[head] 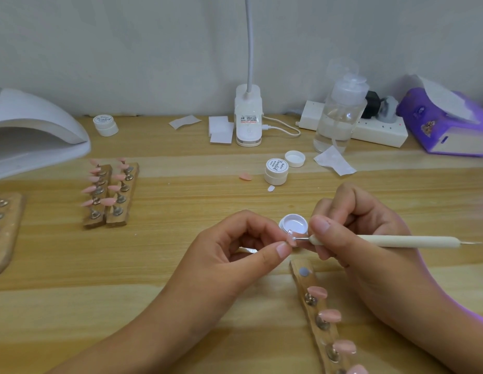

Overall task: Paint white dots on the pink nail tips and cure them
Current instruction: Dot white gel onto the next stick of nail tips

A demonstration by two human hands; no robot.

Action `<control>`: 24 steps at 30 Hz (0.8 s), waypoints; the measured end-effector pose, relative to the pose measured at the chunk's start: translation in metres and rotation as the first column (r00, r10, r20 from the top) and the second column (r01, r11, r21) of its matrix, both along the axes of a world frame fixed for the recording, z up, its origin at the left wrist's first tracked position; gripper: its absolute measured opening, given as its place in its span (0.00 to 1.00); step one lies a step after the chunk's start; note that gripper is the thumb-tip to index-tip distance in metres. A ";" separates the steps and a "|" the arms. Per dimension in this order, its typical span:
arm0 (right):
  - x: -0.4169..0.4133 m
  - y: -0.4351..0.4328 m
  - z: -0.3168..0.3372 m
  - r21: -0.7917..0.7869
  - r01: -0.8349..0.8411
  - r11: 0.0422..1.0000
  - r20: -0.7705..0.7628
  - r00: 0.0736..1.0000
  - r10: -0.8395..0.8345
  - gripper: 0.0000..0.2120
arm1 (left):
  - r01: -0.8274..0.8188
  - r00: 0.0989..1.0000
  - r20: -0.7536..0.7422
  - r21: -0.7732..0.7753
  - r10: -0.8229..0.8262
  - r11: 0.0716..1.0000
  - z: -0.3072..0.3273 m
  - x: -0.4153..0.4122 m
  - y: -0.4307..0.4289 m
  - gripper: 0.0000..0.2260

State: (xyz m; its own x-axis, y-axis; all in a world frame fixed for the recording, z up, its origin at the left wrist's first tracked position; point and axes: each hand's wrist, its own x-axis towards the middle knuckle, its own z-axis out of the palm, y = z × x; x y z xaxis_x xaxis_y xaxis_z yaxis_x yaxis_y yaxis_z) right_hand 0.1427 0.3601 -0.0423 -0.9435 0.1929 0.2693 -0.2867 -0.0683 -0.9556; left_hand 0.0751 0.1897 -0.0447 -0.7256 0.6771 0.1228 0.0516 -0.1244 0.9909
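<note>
While one pink nail tip [291, 239] is pinched by the left hand [243, 247] between two fingers [282, 249], it is touched by the pen [397, 241] gripped in the right hand [356, 233]; four tips [330, 315] are seated on the near strip [313, 279], and one open pot [293, 225] is set just behind.

Bright, even light; perhaps softly blurred edges.

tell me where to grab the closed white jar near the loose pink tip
Probably best from above: come straight down on the jar and pinch its round side wall, left and right. It stands upright and squat with its top free. A loose lid sits close behind on its right, and the pink tip lies apart on its left, so a low sideways approach looks more crowded.
</note>
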 end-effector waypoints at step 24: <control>0.001 0.001 0.000 -0.046 -0.002 0.999 0.014 1.000 0.003 0.16 | -0.002 1.000 0.003 -0.027 0.002 1.000 -0.001 0.000 0.000 0.05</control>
State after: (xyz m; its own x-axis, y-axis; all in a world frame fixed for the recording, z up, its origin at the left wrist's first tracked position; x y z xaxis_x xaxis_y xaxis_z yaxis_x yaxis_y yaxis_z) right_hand 0.1432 0.3610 -0.0423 -0.9475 0.2028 0.2472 -0.2735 -0.1131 -0.9552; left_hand 0.0753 0.1895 -0.0459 -0.7271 0.6788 0.1028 0.0490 -0.0980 0.9940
